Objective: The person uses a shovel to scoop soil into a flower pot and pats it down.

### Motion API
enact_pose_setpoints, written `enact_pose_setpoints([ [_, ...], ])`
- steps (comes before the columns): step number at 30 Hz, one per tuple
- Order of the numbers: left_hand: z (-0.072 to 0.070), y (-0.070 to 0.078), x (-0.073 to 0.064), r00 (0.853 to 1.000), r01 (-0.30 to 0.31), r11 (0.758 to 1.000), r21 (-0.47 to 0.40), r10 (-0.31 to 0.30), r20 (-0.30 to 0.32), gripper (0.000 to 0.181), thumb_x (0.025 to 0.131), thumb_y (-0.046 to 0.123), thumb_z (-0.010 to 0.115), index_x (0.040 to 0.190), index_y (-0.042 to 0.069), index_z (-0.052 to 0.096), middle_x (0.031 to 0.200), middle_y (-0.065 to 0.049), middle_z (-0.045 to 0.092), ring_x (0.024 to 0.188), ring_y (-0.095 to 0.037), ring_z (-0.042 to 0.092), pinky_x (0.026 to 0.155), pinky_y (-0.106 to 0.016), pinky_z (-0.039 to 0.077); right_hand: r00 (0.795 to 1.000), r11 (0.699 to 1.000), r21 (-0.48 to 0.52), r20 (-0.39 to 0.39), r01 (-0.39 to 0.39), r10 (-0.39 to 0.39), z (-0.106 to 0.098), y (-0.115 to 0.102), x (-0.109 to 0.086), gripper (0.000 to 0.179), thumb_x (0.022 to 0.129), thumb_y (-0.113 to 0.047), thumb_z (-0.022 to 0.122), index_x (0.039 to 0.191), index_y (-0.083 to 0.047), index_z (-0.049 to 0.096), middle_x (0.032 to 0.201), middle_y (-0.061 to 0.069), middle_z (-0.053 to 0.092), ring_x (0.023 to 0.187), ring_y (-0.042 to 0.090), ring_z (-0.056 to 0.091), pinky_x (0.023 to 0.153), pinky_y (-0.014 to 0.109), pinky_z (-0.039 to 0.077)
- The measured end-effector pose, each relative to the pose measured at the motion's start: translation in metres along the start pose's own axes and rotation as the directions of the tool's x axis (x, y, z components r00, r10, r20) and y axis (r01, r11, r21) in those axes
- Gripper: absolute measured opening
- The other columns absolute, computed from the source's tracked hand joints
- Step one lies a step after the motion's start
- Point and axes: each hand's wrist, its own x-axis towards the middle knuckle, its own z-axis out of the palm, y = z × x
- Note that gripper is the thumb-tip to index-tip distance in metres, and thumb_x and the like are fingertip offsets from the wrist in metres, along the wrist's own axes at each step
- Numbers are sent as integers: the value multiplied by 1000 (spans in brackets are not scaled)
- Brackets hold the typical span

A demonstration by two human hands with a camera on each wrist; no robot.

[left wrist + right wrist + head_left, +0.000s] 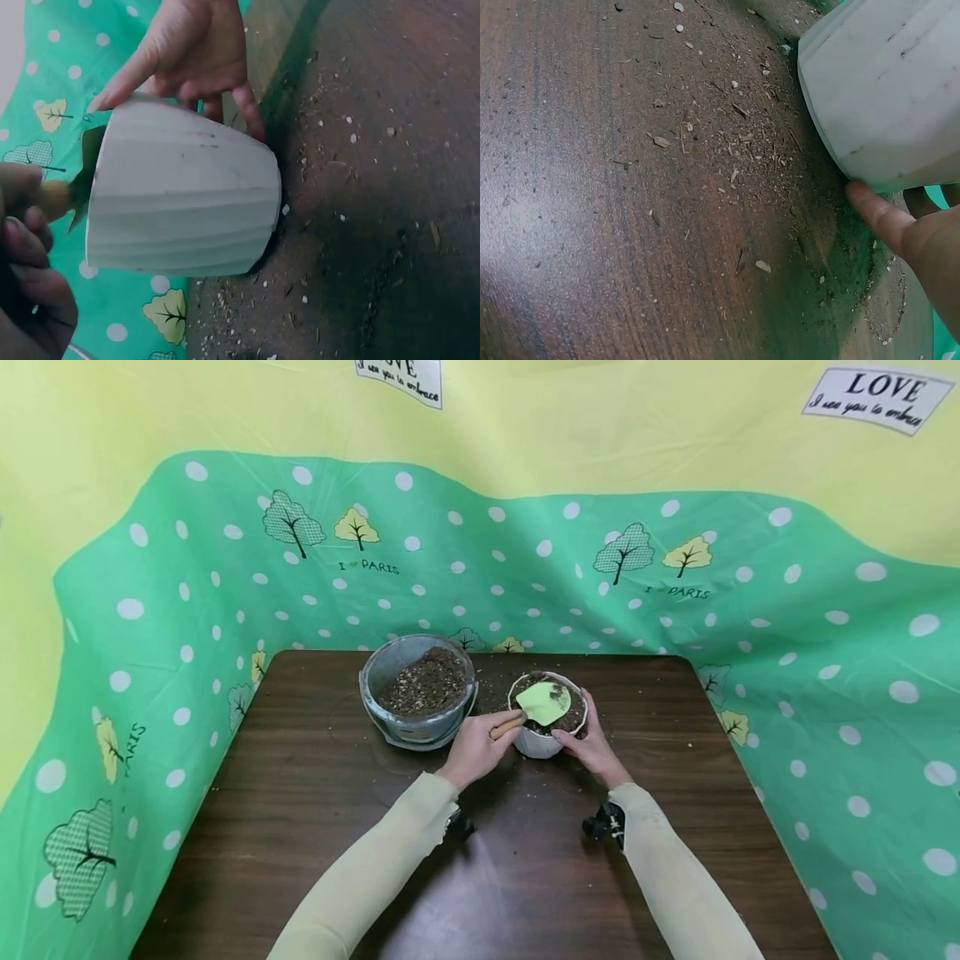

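My left hand [477,748] grips the wooden handle [507,725] of a small garden trowel. Its light green blade [542,703], with dark soil on one part, lies over the soil inside a white ribbed flowerpot [537,745]. My right hand [594,748] holds that pot from the right, thumb at the front rim and fingers round the far side. From the left wrist view, the pot [180,195] stands on the table, with the right hand [196,52] against its side. A finger [881,217] touches the pot near its base in the right wrist view.
A larger grey bucket [375,692], part-filled with dark soil [424,683], stands left of the pot. Soil crumbs and white bits [735,150] are scattered on the brown wooden table [315,827]. Behind and beside the table hangs a green and yellow printed cloth [495,543].
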Motion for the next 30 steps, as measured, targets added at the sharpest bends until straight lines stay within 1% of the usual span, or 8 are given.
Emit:
enact_pose_setpoints([
  [14, -7, 0, -1, 999, 4, 999, -34, -3, 45, 32, 93, 11, 72, 124, 7, 70, 116, -3, 71, 105, -11, 67, 87, -26, 52, 1000, 1000, 0, -8, 11, -11, 1, -1, -1, 97, 92, 10, 57, 159, -16, -7, 160, 25, 0, 131, 48, 30, 91, 73, 36],
  [17, -15, 4, -2, 998, 53, 999, -12, -52, 30, 29, 93, 16, 72, 122, 9, 72, 113, -3, 72, 99, -12, 69, 80, -29, 55, 1000, 1000, 3, -3, 11, -11, 0, -1, -1, 97, 92, 9, 58, 159, -15, -8, 160, 25, -1, 133, 48, 26, 91, 74, 34],
  [20, -21, 10, -1, 988, 153, 982, -107, -155, -10, 30, 93, 24, 72, 119, 9, 74, 108, -1, 73, 96, -11, 69, 78, -31, 56, 1000, 1000, 3, 1, 9, -9, -1, -1, 0, 96, 92, 8, 58, 159, -16, -8, 159, 26, -1, 134, 49, 25, 92, 71, 36],
  [22, -23, 14, 1, 969, 234, 946, -224, -247, -29, 32, 92, 29, 73, 116, 7, 75, 100, 1, 75, 89, -9, 70, 75, -29, 55, 1000, 1000, 8, 1, 7, -7, -1, -1, 0, 96, 92, 9, 58, 159, -16, -7, 159, 26, 0, 134, 49, 25, 92, 69, 37],
  [23, -24, 17, 3, 953, 279, 912, -300, -301, -28, 33, 91, 29, 74, 115, 7, 75, 93, 1, 76, 81, -8, 70, 70, -27, 55, 1000, 1000, 13, -1, 5, -5, -1, -1, -1, 96, 92, 9, 58, 159, -16, -7, 159, 26, 0, 134, 50, 25, 92, 68, 37],
  [28, -27, 23, 5, 834, 473, 678, -562, -550, 38, 28, 90, 29, 74, 111, 10, 76, 60, 0, 63, 49, -11, 50, 42, -22, 34, 1000, 1000, 21, 3, -3, 3, -2, -1, -1, 96, 92, 7, 58, 159, -17, -7, 159, 27, 0, 136, 50, 22, 94, 73, 33],
  [29, -27, 23, 5, 824, 482, 650, -587, -564, 52, 29, 90, 29, 74, 111, 10, 76, 59, 0, 61, 49, -12, 49, 41, -21, 31, 1000, 1000, 21, 6, -2, 2, -2, 0, -1, 97, 92, 7, 59, 158, -17, -8, 159, 28, 0, 136, 51, 21, 94, 74, 32],
  [30, -26, 22, 5, 827, 480, 647, -593, -559, 59, 30, 90, 29, 74, 112, 9, 75, 60, 1, 62, 50, -11, 50, 41, -21, 32, 1000, 1000, 22, 7, 0, 0, -3, 1, 0, 97, 92, 7, 59, 158, -17, -8, 159, 28, 0, 136, 51, 21, 94, 75, 31],
])
